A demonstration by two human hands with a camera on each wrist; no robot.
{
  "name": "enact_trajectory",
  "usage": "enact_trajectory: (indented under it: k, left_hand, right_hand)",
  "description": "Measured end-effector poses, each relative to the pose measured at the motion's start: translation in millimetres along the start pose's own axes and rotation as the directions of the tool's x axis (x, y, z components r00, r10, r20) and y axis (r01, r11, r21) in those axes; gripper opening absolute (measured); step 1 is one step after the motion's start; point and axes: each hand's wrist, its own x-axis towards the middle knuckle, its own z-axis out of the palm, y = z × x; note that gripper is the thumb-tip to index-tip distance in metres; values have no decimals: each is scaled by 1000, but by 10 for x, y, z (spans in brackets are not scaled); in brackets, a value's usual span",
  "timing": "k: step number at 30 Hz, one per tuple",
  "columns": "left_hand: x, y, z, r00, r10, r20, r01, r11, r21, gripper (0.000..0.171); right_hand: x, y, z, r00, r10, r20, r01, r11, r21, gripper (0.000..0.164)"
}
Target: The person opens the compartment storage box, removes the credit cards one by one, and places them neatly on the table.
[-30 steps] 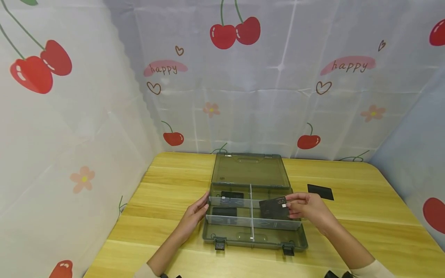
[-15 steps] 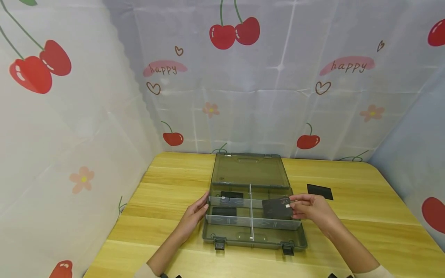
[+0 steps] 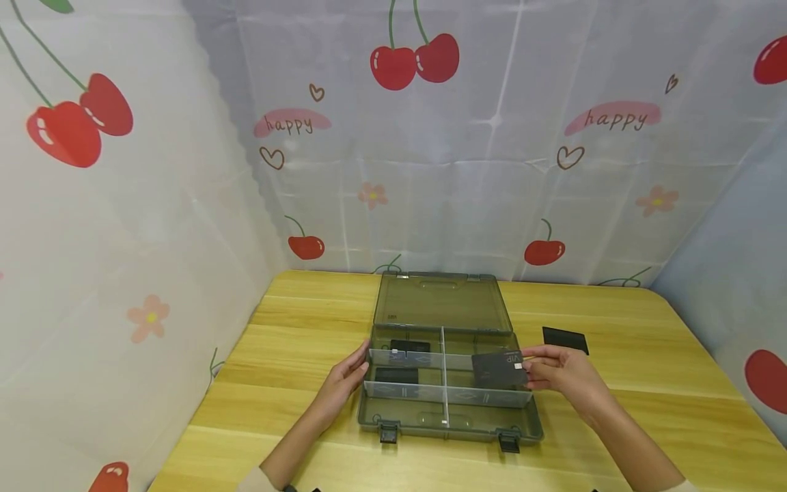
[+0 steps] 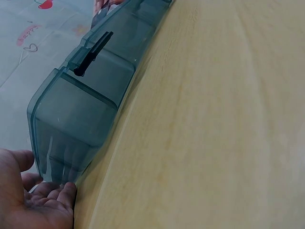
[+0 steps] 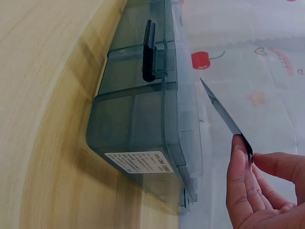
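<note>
My right hand (image 3: 568, 376) pinches a black VIP card (image 3: 498, 369) between thumb and fingers, over the middle right compartment of an open, see-through grey-green plastic box (image 3: 492, 434). In the right wrist view the card (image 5: 228, 117) appears nearly edge-on, apart from the box wall. My left hand (image 3: 341, 380) rests against the box's left side, and its fingertips touch the end wall (image 4: 62, 143) in the left wrist view. Black cards lie in the back left (image 3: 410, 346) and middle left (image 3: 396, 375) compartments.
Another black card (image 3: 565, 339) lies on the wooden table (image 3: 295, 321) to the right of the box. The box lid (image 3: 441, 301) is folded back behind it. Two black latches (image 3: 388, 432) hang at the front. A cherry-print cloth (image 3: 430, 171) surrounds the table.
My right hand has moved a little to the right with the VIP card, which shifts away from the box's centre divider. The left hand has stayed against the box.
</note>
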Motion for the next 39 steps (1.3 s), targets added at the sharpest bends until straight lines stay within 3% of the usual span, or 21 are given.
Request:
enact_trajectory:
  k: [27, 39]
  left_hand:
    - [12, -26, -12, 1000, 1, 4, -1, 1000, -8, 56]
    - [10, -14, -7, 1000, 5, 6, -5, 1000, -1, 56]
  right_hand:
    - [-131, 19, -287, 998, -33, -60, 35, 999, 23, 52]
    - [-118, 82, -443, 994, -25, -105, 30, 999, 42, 47]
